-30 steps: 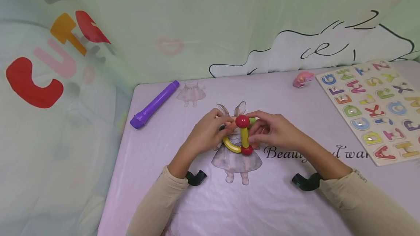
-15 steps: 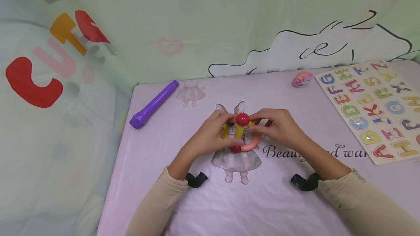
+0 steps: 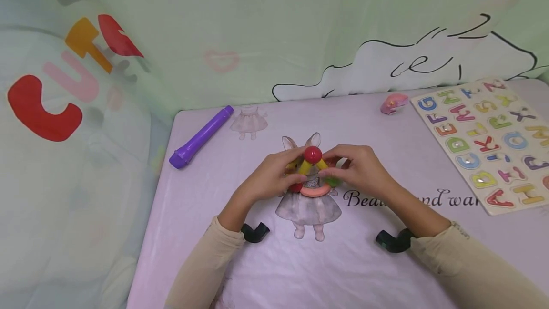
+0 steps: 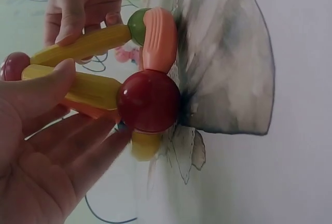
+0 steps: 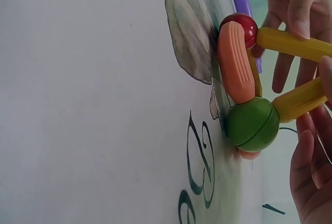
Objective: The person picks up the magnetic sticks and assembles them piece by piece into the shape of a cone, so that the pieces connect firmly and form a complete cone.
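Observation:
Between my hands stands a small frame of plastic rods and balls, a red ball (image 3: 313, 154) at its peak. My left hand (image 3: 272, 175) holds the yellow rod (image 4: 98, 89) that slopes down to a lower red ball (image 4: 149, 100), thumb on one side and fingers behind. On the other side my right hand (image 3: 362, 168) pinches a second yellow rod (image 5: 303, 99), above a green ball (image 5: 253, 124). An orange curved rod (image 3: 315, 191) joins the two lower balls along the front, low over the tabletop. My fingers partly hide the frame's back.
A purple toy microphone (image 3: 201, 137) lies at the back left. Toward the back right are a pink object (image 3: 393, 104) and a wooden alphabet board (image 3: 484, 147). Dark bent pieces (image 3: 256, 232) show beside both wrists. A printed curtain (image 3: 240, 27) rises behind the table.
The frame has turned between my hands: its front showed a yellow curved rod, then the orange one came round from the right to face front. Both hands have shifted their hold on it.

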Tool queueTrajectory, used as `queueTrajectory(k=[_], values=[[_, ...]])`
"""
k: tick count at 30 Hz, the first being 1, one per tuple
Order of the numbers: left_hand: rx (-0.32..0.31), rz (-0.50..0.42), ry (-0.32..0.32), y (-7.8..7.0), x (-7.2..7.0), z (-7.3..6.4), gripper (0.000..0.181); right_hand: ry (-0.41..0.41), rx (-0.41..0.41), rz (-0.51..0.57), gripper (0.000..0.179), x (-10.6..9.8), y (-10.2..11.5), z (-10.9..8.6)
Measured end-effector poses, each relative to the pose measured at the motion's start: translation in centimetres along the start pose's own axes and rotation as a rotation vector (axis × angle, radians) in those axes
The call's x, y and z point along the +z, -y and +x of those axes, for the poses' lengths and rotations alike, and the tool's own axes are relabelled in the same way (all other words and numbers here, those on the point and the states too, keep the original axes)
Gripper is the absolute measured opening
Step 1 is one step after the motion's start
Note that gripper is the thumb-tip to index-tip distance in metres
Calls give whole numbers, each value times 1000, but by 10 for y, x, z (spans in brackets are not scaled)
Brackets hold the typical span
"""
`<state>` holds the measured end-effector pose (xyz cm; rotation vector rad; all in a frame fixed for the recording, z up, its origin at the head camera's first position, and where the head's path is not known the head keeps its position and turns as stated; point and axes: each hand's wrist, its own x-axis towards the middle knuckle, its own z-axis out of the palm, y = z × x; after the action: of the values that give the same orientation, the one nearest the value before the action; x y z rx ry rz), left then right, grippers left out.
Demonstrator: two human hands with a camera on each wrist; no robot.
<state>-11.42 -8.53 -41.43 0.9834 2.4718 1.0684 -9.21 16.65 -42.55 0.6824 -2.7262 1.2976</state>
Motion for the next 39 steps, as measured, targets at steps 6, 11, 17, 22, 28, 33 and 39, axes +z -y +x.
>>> queueTrajectory(k=[6,11,17,22,28,33,39], values=[[-10,-6,-21,2,2,0,67,-23,22,-2,31,2,0,1],[-22,-28,-42,4,4,0,65,-41,30,-6,32,3,0,2],[-32,-54,-55,3,5,1,66,-41,38,-15,34,3,-2,2],[-48,-57,-67,1,6,1,66,-43,34,-20,35,3,-3,2],[-61,-39,-64,1,4,0,66,-31,37,-20,35,1,-3,0],[-95,28,-79,1,-5,-10,63,-40,29,-45,34,-11,-4,-6],[-124,181,-164,-3,-28,-28,56,-95,-43,-215,35,-48,-2,-12]])
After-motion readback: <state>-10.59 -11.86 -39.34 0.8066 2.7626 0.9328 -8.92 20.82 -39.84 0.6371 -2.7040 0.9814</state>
